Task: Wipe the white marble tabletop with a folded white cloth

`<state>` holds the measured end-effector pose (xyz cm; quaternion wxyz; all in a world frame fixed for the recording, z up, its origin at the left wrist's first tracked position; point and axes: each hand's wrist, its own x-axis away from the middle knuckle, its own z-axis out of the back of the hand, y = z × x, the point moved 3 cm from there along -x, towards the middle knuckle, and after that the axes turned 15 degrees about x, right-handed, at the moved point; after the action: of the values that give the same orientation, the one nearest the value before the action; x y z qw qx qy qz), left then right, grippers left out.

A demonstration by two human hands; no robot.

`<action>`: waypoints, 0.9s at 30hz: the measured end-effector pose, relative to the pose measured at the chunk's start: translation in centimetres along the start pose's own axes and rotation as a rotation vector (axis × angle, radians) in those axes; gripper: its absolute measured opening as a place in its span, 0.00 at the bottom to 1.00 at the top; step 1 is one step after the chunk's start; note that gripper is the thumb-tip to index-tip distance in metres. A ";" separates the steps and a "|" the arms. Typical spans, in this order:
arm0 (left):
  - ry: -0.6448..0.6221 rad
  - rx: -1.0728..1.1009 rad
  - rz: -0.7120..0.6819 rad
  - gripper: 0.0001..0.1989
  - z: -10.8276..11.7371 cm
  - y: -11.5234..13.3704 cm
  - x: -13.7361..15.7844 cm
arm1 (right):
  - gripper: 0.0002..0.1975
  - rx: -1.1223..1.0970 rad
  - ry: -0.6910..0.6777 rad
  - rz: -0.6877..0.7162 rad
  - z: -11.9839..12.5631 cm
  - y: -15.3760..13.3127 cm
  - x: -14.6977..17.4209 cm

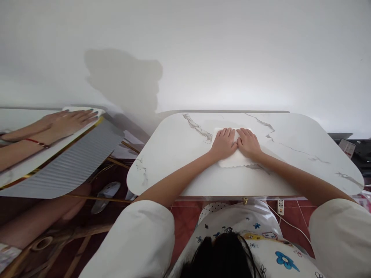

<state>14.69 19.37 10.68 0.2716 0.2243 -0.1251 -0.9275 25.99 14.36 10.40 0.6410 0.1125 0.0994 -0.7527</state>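
Observation:
A white cloth or paper towel (232, 159) with a wavy edge lies flat on a white marble-patterned table (174, 154). My left hand (224, 144) rests palm down on its left part, fingers stretched out toward the wall. Beside it, my right hand (248, 143) lies flat on the right part, with the thumbs of both hands close together. Neither hand is wrapped round anything; both press on the white sheet from above. The sheet's middle is partly covered by the hands.
At the left, another person's hands (71, 121) lie on a white sheet on a second table with a ribbed grey side (75, 158). A wall (232, 58) stands behind both tables. A power strip (280, 207) is on the red floor, and a dark object (362, 154) stands at the right.

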 end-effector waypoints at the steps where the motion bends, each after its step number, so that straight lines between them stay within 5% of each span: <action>1: 0.006 -0.003 0.002 0.22 -0.1 -0.7 -0.9 | 0.23 -0.003 0.001 0.002 -0.3 0.3 -1.0; 13: -0.009 0.016 0.045 0.22 -1.1 -8.1 -11.4 | 0.22 -0.012 0.021 -0.028 -4.1 3.0 -12.9; 27: -0.033 0.070 -0.103 0.23 -1.3 -10.9 -13.5 | 0.23 0.059 0.002 -0.132 -4.7 2.4 -15.0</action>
<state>20.59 35.76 10.36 0.2135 0.2244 -0.1505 -0.9388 30.81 29.50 10.33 0.5861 0.1253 0.0849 -0.7960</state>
